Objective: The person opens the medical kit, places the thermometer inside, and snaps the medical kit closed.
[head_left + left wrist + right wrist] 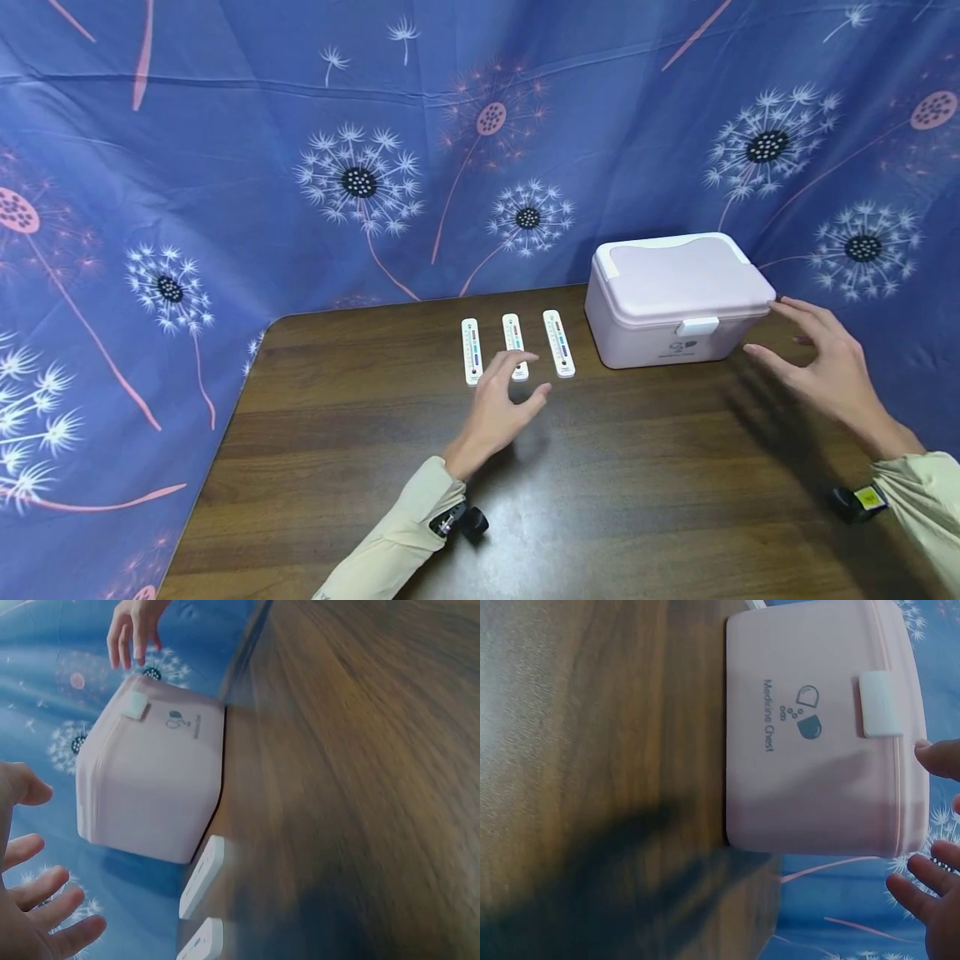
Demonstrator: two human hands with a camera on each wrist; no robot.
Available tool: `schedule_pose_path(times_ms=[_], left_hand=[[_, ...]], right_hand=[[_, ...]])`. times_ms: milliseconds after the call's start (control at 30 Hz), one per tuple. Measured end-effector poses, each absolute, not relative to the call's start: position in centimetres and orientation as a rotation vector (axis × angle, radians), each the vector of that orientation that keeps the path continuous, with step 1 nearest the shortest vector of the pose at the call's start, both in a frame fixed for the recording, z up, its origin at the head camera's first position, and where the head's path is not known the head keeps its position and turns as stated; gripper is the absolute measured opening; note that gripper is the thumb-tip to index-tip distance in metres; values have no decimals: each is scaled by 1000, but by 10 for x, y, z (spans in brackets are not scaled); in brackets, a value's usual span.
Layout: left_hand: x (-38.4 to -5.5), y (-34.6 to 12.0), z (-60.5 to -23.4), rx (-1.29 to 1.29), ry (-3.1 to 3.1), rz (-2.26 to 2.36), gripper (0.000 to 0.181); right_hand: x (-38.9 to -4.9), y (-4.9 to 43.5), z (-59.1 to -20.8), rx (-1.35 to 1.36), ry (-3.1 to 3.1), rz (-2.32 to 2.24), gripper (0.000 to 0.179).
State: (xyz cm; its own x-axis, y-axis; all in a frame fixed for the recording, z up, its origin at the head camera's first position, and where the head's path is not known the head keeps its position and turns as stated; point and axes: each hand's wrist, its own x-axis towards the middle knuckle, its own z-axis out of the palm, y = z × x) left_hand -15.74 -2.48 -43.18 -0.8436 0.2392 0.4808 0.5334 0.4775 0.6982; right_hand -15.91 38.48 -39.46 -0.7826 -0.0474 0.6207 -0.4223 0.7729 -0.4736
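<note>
Thumbs and fingers parted, the left hand (497, 412) hangs near three white thermometers (513, 329) lying on a wooden table (637, 483), the right hand (832, 371) beside a pink chest (648, 337) (lid (686, 271) down) standing to the thermometers' right.

Free tabletop (322, 433) leftward, chest (675, 302) blocking, rear unclear
</note>
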Motion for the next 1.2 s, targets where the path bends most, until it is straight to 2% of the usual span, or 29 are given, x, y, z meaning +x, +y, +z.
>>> schedule_pose_path(times_ms=[433,1200], left_hand=[[-167,2,-428,-725,-2351,-1404,35],[-179,55,-421,-641,-2381,-1643,29]], right_hand=[[-176,394,-383,306,-2432,848,64],[-206,407,-368,243,-2606,932,63]])
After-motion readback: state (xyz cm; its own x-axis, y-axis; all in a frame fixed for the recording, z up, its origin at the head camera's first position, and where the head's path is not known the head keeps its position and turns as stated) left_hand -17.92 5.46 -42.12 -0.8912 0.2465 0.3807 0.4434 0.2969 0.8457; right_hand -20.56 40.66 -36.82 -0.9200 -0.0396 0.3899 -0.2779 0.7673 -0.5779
